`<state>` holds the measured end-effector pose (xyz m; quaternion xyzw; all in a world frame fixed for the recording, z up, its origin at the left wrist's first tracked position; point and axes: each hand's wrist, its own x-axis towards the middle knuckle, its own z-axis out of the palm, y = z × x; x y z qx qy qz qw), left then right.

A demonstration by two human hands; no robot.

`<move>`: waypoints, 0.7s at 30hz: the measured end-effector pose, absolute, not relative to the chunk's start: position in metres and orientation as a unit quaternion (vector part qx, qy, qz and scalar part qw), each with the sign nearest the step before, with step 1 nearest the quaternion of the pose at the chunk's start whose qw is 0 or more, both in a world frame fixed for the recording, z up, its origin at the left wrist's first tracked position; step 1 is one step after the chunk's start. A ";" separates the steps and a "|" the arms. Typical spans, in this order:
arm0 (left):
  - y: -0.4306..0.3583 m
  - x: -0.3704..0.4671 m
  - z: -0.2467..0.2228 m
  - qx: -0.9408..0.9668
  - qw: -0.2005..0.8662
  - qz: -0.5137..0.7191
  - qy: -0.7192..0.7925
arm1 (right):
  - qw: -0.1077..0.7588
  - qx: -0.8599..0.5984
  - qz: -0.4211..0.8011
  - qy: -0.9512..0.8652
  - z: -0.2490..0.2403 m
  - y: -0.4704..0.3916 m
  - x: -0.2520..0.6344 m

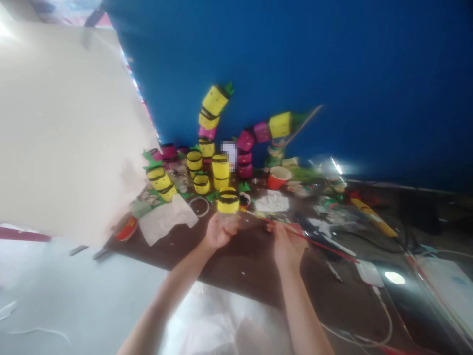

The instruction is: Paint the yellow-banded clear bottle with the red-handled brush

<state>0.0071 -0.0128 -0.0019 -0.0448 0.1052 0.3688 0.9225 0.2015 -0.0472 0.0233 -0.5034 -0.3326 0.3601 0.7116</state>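
Note:
My left hand (219,231) grips a clear plastic cup wrapped in yellow paper with black bands (228,201), held upright above the dark table (244,261). To its right, my right hand (284,244) holds a thin red stick (314,241) that slants across the table, one end pointing toward the cup. The picture is blurred, so finger detail is unclear.
Behind the hands stand several yellow and pink banded cups (207,162), some stacked against a blue wall (332,74). A red paper cup (278,177), white tissue (166,219), scraps, tools and cables (369,305) litter the table. A large pale board (62,128) leans at left.

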 end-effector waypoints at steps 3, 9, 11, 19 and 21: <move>-0.013 0.008 -0.002 -0.036 0.919 0.379 0.104 | 0.708 -0.484 0.390 -0.334 0.024 -0.048 0.199; -0.016 0.012 0.001 -0.035 0.911 0.396 0.113 | 0.666 -0.484 0.435 -0.364 0.023 -0.050 0.186; -0.016 0.012 0.000 -0.033 0.904 0.412 0.110 | 0.668 -0.492 0.426 -0.361 0.020 -0.048 0.187; -0.013 0.009 0.000 -0.052 0.920 0.376 0.099 | 0.730 -0.463 0.402 -0.301 0.027 -0.047 0.198; -0.015 0.011 0.007 -0.050 0.918 0.381 0.102 | 0.711 -0.469 0.417 -0.319 0.029 -0.050 0.194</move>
